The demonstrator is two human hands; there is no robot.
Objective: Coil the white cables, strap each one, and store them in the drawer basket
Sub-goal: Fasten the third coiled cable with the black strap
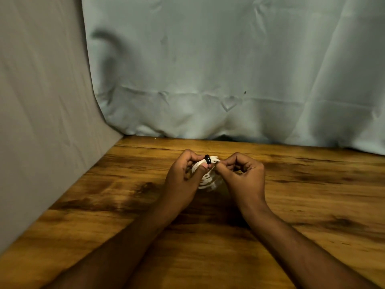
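Observation:
A coiled white cable (208, 180) is held upright between both hands above the wooden table (312, 195). A black strap (207, 159) wraps around the top of the coil. My left hand (185, 176) grips the coil from the left, thumb pressed just under the strap. My right hand (243, 174) pinches the strap's end at the coil's upper right with thumb and forefinger. The coil's lower loops show between the palms; the rest is hidden by the hands. No drawer or basket is in view.
Pale blue-grey cloth (218, 69) hangs behind the table's far edge, and grey cloth (41, 101) drapes down along its left side. Bare wood lies on all sides of the hands.

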